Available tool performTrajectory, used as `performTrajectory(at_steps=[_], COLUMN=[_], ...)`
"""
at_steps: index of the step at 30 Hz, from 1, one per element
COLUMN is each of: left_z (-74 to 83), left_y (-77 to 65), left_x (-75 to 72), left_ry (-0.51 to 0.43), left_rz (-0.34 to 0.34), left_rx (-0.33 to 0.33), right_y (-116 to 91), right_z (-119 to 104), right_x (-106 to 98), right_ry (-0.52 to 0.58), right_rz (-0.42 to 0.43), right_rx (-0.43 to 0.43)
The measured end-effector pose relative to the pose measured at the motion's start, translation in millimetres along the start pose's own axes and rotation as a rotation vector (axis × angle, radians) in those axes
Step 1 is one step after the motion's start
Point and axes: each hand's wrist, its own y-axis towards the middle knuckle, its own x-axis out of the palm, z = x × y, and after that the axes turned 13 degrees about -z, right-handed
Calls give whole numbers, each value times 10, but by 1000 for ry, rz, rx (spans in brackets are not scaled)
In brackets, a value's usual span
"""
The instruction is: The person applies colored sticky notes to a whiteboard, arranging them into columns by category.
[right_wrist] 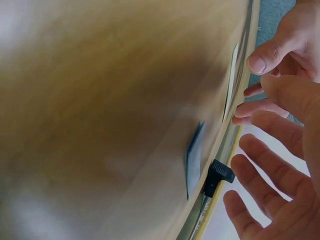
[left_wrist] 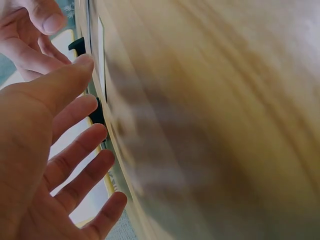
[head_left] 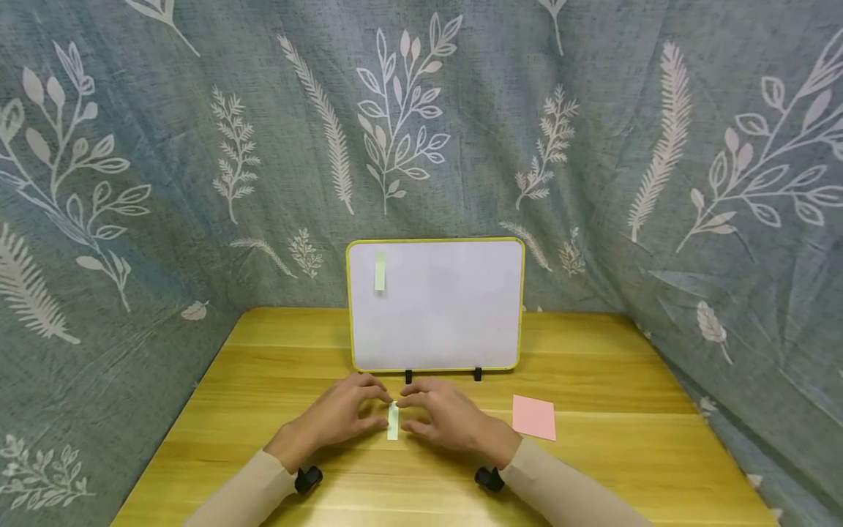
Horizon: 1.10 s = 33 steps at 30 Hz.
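Observation:
A narrow pale green paper strip (head_left: 393, 421) lies on the wooden table between the two hands. My left hand (head_left: 345, 411) hovers at the strip's left side, its fingers loosely bent and spread. On the other side is my right hand (head_left: 448, 416), palm turned inward, fingers likewise spread. The left wrist view shows the left hand (left_wrist: 60, 150) with nothing between its thumb and fingers. Nothing is held by the right hand (right_wrist: 280, 150) in the right wrist view either, where the strip (right_wrist: 230, 82) appears nearly edge-on. Whether any fingertip touches the strip I cannot tell.
Behind the hands a yellow-framed whiteboard (head_left: 448, 315) stands upright on black feet (head_left: 478, 374). Another pale green strip (head_left: 380, 271) is stuck to its upper left. A pink square sticky note (head_left: 534, 417) lies right of the right hand. Patterned fabric (head_left: 421, 110) surrounds the table (head_left: 593, 468).

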Motion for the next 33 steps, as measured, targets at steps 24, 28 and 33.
performTrajectory(at_steps=[24,28,33], left_z=[26,21,21], left_y=[19,29,34], left_x=[-4,-5,-6], left_ry=[21,32,24], left_rz=[-32,-27,-27], left_rx=[0,7,9], right_y=[107,120,117], right_z=[-44,-47,-70], right_x=[119,127,106], right_ry=[-65,-76,-95], right_rz=[-60,-39,-35], right_rx=[11,-6,-1])
